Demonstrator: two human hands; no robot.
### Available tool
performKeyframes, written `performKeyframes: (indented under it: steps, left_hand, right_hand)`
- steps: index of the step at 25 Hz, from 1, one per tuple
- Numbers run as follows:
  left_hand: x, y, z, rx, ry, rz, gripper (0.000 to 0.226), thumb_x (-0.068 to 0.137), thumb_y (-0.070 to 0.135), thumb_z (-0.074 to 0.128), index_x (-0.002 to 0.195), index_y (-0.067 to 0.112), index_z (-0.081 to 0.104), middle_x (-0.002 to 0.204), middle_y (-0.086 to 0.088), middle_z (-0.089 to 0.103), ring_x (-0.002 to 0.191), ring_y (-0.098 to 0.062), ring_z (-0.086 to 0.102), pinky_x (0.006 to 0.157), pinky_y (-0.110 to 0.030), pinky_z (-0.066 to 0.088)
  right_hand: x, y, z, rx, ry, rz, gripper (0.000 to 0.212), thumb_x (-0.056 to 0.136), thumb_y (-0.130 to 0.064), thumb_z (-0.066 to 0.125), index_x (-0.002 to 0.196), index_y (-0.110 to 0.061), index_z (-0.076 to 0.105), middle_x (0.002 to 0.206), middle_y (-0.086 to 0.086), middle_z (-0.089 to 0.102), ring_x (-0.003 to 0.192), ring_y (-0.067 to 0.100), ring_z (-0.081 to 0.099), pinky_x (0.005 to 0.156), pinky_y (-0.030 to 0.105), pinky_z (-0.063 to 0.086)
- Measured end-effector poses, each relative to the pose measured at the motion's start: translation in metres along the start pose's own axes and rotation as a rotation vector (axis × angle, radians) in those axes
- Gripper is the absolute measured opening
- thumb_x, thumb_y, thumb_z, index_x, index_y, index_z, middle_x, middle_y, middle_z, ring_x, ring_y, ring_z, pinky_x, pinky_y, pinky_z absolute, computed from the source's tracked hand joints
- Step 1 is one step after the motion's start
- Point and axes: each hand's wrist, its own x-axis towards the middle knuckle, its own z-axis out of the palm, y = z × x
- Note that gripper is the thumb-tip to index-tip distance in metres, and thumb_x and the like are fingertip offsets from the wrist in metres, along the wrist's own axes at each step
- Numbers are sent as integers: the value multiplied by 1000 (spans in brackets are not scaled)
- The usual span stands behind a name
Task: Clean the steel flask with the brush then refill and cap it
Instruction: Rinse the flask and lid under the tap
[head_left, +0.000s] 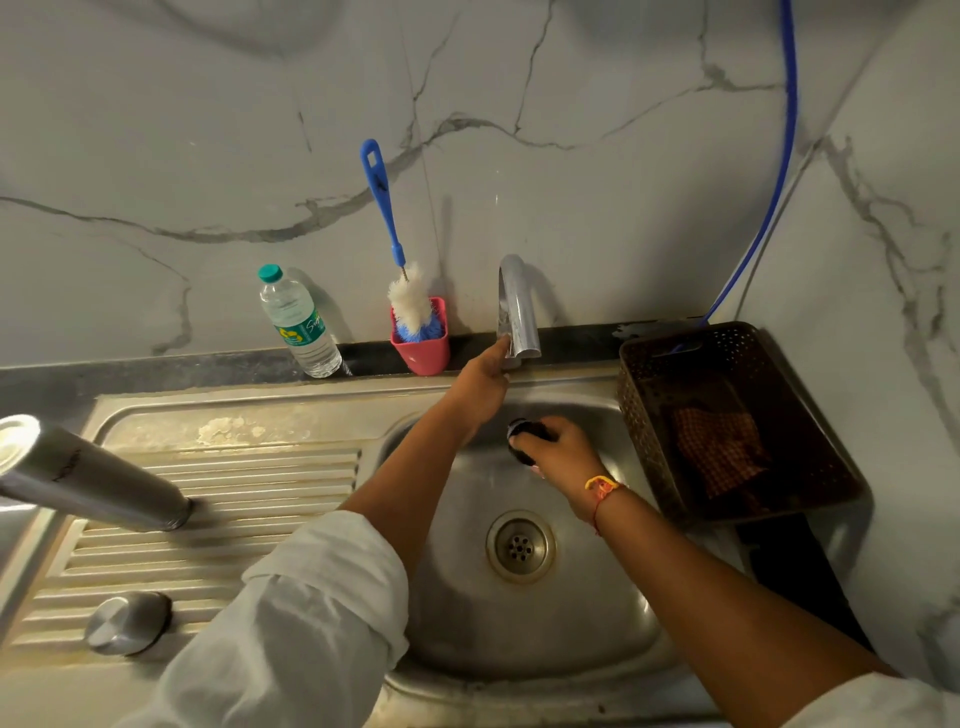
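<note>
The steel flask stands uncapped on the ribbed drainboard at the left, apart from both hands. Its round steel cap lies on the drainboard nearer to me. The blue-handled bottle brush stands bristles-down in a pink cup against the back wall. My left hand reaches over the basin, and its straight fingers touch the lower end of the tap. Below the spout, my right hand grips a small dark round flask lid. No water is seen running.
A clear water bottle with a teal cap stands left of the pink cup. A brown perforated basket with a checked cloth sits on the sink's right edge. The steel sink basin has a central drain. A blue hose hangs in the right corner.
</note>
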Motion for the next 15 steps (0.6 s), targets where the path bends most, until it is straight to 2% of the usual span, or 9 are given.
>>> performKeyframes:
  steps: [1, 4, 5, 7, 9, 11, 15]
  left_hand:
    - [-3, -4, 0, 51, 20, 13, 59, 102, -4, 42, 156, 18, 40, 149, -11, 52, 134, -24, 51, 112, -35, 44]
    - [-22, -24, 4, 108, 107, -3, 50, 102, 1, 46, 149, 20, 50, 144, -9, 57, 131, -23, 55, 107, -31, 44]
    - [-33, -34, 7, 144, 130, -24, 46, 102, 2, 48, 144, 18, 54, 141, -9, 60, 130, -24, 56, 105, -29, 43]
    - [-54, -55, 14, 215, 133, -40, 40, 101, 1, 50, 138, 14, 61, 138, -11, 64, 128, -26, 59, 105, -28, 42]
    - [-77, -73, 19, 255, 134, -55, 40, 99, 0, 52, 136, 12, 63, 137, -11, 64, 129, -26, 59, 108, -31, 42]
    - [-99, -84, 22, 269, 123, -59, 44, 96, 1, 57, 139, 12, 60, 139, -11, 63, 130, -25, 58, 108, -31, 43]
    - [-145, -97, 19, 239, 125, 31, 66, 86, 13, 76, 147, 12, 50, 142, -11, 59, 130, -26, 57, 107, -34, 45]
  right_hand:
    - [-2, -4, -5, -26, -43, 13, 25, 82, -26, 76, 104, -16, 67, 98, 7, 70, 91, 24, 68, 82, 38, 60]
    - [-5, -11, -20, 14, -193, 2, 33, 89, -18, 71, 120, -11, 60, 114, 14, 66, 100, 27, 68, 86, 39, 59]
    - [-7, -10, -25, -73, -208, -22, 37, 87, -18, 72, 121, -12, 58, 116, 12, 64, 101, 27, 67, 84, 38, 59]
    - [-11, -3, -25, -457, -128, -130, 44, 77, -25, 81, 112, -20, 55, 107, 3, 62, 95, 22, 64, 80, 38, 59]
    - [-20, -1, -16, -521, -64, -204, 44, 71, -30, 83, 103, -24, 54, 96, -1, 63, 86, 18, 63, 73, 35, 58]
    - [-29, -1, -3, -582, -83, -264, 43, 69, -29, 83, 101, -24, 55, 94, 0, 64, 85, 18, 63, 68, 28, 52]
    - [-46, -4, 30, -680, -141, -401, 42, 66, -23, 83, 103, -23, 63, 102, 4, 60, 92, 24, 62, 76, 30, 49]
